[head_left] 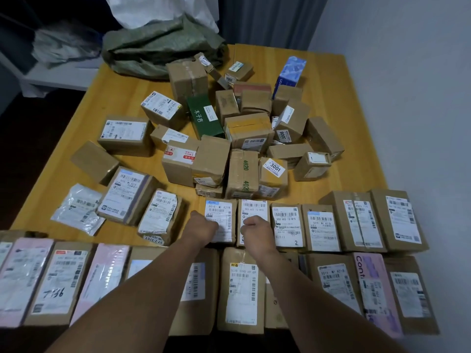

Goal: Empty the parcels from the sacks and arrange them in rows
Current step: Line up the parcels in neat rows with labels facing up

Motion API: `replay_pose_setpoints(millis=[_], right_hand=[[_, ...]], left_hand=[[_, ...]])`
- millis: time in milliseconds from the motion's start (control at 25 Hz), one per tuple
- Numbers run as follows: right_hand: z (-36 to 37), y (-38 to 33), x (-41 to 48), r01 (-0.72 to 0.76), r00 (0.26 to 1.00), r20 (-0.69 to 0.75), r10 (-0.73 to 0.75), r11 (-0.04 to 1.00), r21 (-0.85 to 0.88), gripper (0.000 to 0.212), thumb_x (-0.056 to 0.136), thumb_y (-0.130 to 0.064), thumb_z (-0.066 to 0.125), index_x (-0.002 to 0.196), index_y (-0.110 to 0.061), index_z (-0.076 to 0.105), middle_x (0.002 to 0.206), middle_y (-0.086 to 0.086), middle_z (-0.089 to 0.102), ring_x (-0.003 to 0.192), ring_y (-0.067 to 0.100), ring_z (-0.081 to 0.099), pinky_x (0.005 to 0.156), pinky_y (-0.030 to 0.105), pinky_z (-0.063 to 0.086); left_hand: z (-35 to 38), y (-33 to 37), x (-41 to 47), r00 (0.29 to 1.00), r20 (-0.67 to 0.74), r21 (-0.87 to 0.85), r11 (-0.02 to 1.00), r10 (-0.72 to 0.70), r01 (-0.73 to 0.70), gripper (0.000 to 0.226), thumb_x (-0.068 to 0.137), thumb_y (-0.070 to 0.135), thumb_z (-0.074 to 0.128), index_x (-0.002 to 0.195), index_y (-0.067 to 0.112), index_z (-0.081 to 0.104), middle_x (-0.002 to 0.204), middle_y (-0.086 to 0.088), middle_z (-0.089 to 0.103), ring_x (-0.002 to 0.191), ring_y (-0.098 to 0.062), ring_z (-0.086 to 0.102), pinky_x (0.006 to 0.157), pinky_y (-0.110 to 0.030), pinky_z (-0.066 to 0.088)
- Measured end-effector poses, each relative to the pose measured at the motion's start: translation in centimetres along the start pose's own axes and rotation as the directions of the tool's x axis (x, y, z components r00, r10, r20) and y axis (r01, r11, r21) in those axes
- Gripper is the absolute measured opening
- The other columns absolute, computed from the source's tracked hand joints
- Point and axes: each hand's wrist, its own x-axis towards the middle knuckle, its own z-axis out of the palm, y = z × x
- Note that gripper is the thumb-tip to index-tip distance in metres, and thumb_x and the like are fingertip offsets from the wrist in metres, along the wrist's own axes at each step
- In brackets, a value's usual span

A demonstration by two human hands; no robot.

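Note:
Brown cardboard parcels cover the wooden table [122, 98]. A front row [242, 289] runs along the near edge, and a second row [356, 222] sits behind it on the right. My left hand [204, 226] is curled on the leftmost box of that second row, the 501E parcel [224, 212]. My right hand [256, 231] is curled on the 502-602 parcel [254, 208] beside it. A loose heap of parcels [242, 138] lies mid-table. A crumpled green sack [158, 47] lies at the far edge, a white sack [158, 11] behind it.
Several stray parcels [163, 217] and a clear plastic mailer [79, 208] lie at the left of the second row. A green box [204, 118] and a blue box [290, 71] sit in the heap. A wall stands right; a white shelf [61, 75] is far left.

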Motion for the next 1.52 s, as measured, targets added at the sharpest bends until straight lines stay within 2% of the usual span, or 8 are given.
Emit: replay_pose_setpoints(millis=[200, 520, 640, 760, 960, 1200, 1400, 1520], right_hand=[[2.1, -3.2, -0.5, 0.045, 0.997, 0.061, -0.045, 0.999, 0.004, 0.020, 0.092, -0.007, 0.054, 0.106, -0.016, 0.065, 0.099, 0.006, 0.066, 0.076, 0.018, 0.057, 0.066, 0.027, 0.045], [11.7, -5.6, -1.0, -0.002, 0.989, 0.146, 0.011, 0.998, -0.060, 0.016, 0.074, -0.009, 0.052, 0.067, -0.021, 0.061, 0.073, 0.002, 0.055, 0.076, 0.028, 0.054, 0.074, 0.042, 0.052], [15.8, -5.5, -1.2, -0.030, 0.989, 0.144, 0.044, 0.995, -0.095, 0.023, 0.084, -0.004, 0.050, 0.087, -0.017, 0.069, 0.082, 0.008, 0.062, 0.079, 0.027, 0.057, 0.071, 0.032, 0.044], [18.7, -5.5, -1.3, -0.011, 0.991, 0.128, 0.029, 0.990, -0.138, 0.025, 0.090, -0.006, 0.051, 0.105, -0.005, 0.071, 0.104, 0.011, 0.073, 0.092, 0.026, 0.067, 0.083, 0.036, 0.056], [18.3, -6.1, -2.0, -0.073, 0.994, 0.073, 0.086, 0.985, -0.159, 0.030, 0.093, -0.005, 0.048, 0.117, 0.004, 0.063, 0.115, 0.022, 0.066, 0.105, 0.038, 0.064, 0.079, 0.031, 0.050], [16.9, -5.7, -2.6, -0.051, 0.999, -0.024, 0.046, 0.970, -0.238, 0.011, 0.084, 0.000, 0.056, 0.091, 0.000, 0.065, 0.092, 0.018, 0.068, 0.088, 0.034, 0.066, 0.075, 0.042, 0.055], [15.6, -5.5, -3.3, -0.014, 1.000, -0.020, 0.010, 0.974, -0.227, 0.013, 0.081, 0.003, 0.054, 0.081, -0.011, 0.054, 0.081, 0.008, 0.060, 0.076, 0.024, 0.057, 0.064, 0.031, 0.044], [15.2, -5.7, -3.4, 0.012, 1.000, 0.013, -0.009, 0.969, -0.245, 0.019, 0.085, 0.006, 0.049, 0.097, -0.003, 0.061, 0.095, 0.013, 0.064, 0.085, 0.026, 0.057, 0.076, 0.034, 0.047]], left_hand=[[-3.6, 0.4, -0.9, 0.990, -0.142, 0.004, 1.000, 0.004, -0.004, 0.062, 0.086, 0.017, 0.065, 0.140, 0.002, 0.040, 0.131, -0.017, 0.056, 0.119, -0.036, 0.055, 0.093, -0.038, 0.048], [-10.4, -3.6, 2.8, 0.965, -0.261, 0.112, 0.994, 0.018, 0.012, 0.050, 0.081, 0.027, 0.050, 0.124, 0.002, 0.055, 0.123, -0.024, 0.061, 0.111, -0.042, 0.058, 0.095, -0.047, 0.050], [-11.5, -4.2, 2.9, 0.970, -0.234, 0.197, 0.980, 0.062, -0.015, 0.041, 0.094, 0.018, 0.046, 0.128, -0.004, 0.050, 0.133, -0.029, 0.051, 0.123, -0.044, 0.048, 0.103, -0.044, 0.041], [-11.6, -5.0, 3.3, 0.980, -0.186, 0.237, 0.971, 0.064, -0.019, 0.043, 0.095, 0.022, 0.046, 0.133, 0.002, 0.046, 0.139, -0.024, 0.041, 0.129, -0.042, 0.040, 0.107, -0.044, 0.034], [-11.7, -5.9, 4.2, 0.992, -0.072, 0.271, 0.959, 0.101, -0.078, 0.043, 0.086, 0.019, 0.055, 0.126, 0.003, 0.052, 0.128, -0.021, 0.054, 0.119, -0.040, 0.049, 0.101, -0.040, 0.037], [-10.7, -5.5, 3.5, 0.994, 0.003, 0.209, 0.971, 0.114, -0.112, 0.045, 0.074, 0.023, 0.061, 0.116, 0.008, 0.052, 0.119, -0.016, 0.059, 0.109, -0.037, 0.056, 0.092, -0.046, 0.050], [-9.7, -5.3, 2.9, 0.994, 0.025, 0.186, 0.976, 0.107, -0.110, 0.035, 0.081, 0.020, 0.059, 0.112, 0.009, 0.048, 0.118, -0.017, 0.057, 0.107, -0.037, 0.057, 0.088, -0.044, 0.051], [-9.3, -5.1, 2.5, 0.995, 0.016, 0.164, 0.981, 0.097, -0.099, 0.027, 0.086, 0.016, 0.057, 0.108, 0.008, 0.045, 0.117, -0.017, 0.059, 0.104, -0.036, 0.059, 0.079, -0.038, 0.050]])
